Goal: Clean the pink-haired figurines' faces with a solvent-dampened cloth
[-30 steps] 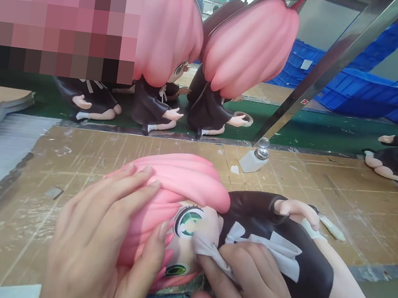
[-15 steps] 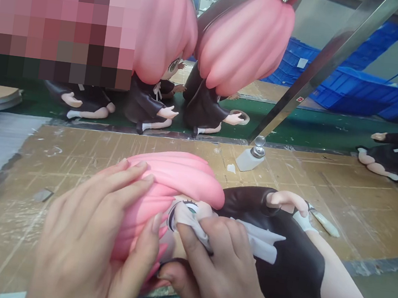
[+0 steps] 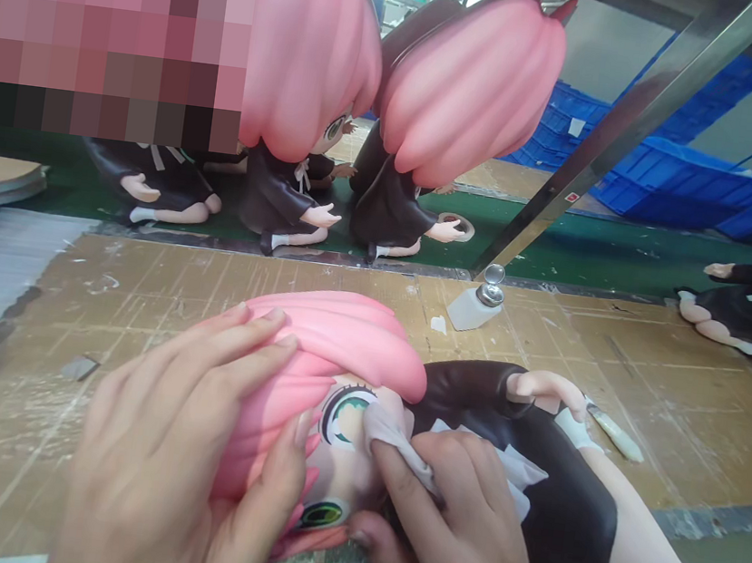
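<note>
A large figure with pink hair (image 3: 356,334) and a black dress (image 3: 572,497) lies on its back across the bench, its head to the left. My left hand (image 3: 186,432) grips the head, fingers over the hair and thumb by the fringe. A white cloth (image 3: 398,435) is wrapped over the forefinger of my right hand (image 3: 449,519), which is closed on it. The cloth touches the face just beside the upper eye (image 3: 346,417). The lower eye (image 3: 321,514) shows below, near my right thumb. Part of the face and the white bow is hidden behind my right hand.
Behind the figure stands a white bottle (image 3: 474,310) with its metal lid up. A brush-like tool (image 3: 614,431) lies by the figure's arm. Several similar figures (image 3: 468,92) kneel beyond the bench, near a slanted metal post (image 3: 587,180). Blue crates (image 3: 682,182) stand farther back.
My right hand has moved the cloth off the upper eye, right and slightly down along the face. Both eyes now show. My left hand keeps its hold on the head.
</note>
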### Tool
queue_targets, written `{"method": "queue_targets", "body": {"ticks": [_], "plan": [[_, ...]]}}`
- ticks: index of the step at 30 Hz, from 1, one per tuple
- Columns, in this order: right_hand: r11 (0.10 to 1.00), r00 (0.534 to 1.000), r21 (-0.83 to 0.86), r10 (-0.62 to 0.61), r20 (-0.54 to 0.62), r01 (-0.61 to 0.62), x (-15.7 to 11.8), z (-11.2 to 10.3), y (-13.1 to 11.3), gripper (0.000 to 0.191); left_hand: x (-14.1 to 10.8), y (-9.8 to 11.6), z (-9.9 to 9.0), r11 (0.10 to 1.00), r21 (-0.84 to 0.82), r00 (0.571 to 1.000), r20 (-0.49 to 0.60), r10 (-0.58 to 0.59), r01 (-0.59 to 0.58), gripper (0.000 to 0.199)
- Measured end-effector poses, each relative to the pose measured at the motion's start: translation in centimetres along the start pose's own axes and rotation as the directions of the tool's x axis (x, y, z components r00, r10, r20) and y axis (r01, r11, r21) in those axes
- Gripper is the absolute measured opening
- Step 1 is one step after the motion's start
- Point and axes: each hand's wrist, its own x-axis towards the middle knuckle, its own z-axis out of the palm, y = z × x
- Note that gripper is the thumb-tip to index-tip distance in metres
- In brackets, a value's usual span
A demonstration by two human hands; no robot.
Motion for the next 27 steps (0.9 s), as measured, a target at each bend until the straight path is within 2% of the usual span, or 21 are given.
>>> {"method": "queue_targets", "body": {"ticks": [6, 9, 12, 16, 20, 23, 27], "plan": [[1.000, 0.999, 0.021, 0.016, -0.035, -0.015, 0.1, 0.2, -0.1, 0.035, -0.2, 0.0, 0.2, 0.999, 0.001, 0.998, -0.035, -0.050, 0.051, 0.055], [1.000, 1.000, -0.001, 0.007, -0.013, -0.007, 0.0, 0.3, 0.0, 0.037, -0.2, -0.1, 0.2, 1.000, 0.002, 1.000, -0.003, -0.023, 0.023, 0.058], [1.000, 0.999, 0.025, 0.018, -0.045, -0.017, 0.1, 0.5, -0.1, 0.040, -0.1, -0.2, 0.1, 1.000, -0.004, 1.000, 0.004, -0.017, 0.017, 0.058], [1.000, 0.999, 0.014, 0.027, -0.039, -0.027, -0.1, 0.3, 0.0, 0.036, 0.1, 0.1, 0.1, 0.999, -0.012, 0.998, -0.033, -0.051, 0.050, 0.053], [1.000, 0.999, 0.011, 0.027, -0.036, -0.026, 0.0, 0.3, 0.1, 0.036, 0.7, 0.9, 0.0, 0.995, -0.012, 0.995, -0.019, -0.096, 0.095, 0.044], [0.994, 0.994, 0.080, 0.080, -0.077, -0.074, 0.8, 1.2, -0.1, 0.035, 1.1, 1.7, -0.1, 0.987, -0.023, 0.987, -0.038, -0.157, 0.156, 0.037], [0.935, 0.977, 0.328, 0.179, -0.116, -0.133, 0.5, 1.1, -0.1, 0.027, 1.7, 2.0, -0.3, 0.992, -0.049, 0.992, -0.035, -0.119, 0.117, 0.036]]}}
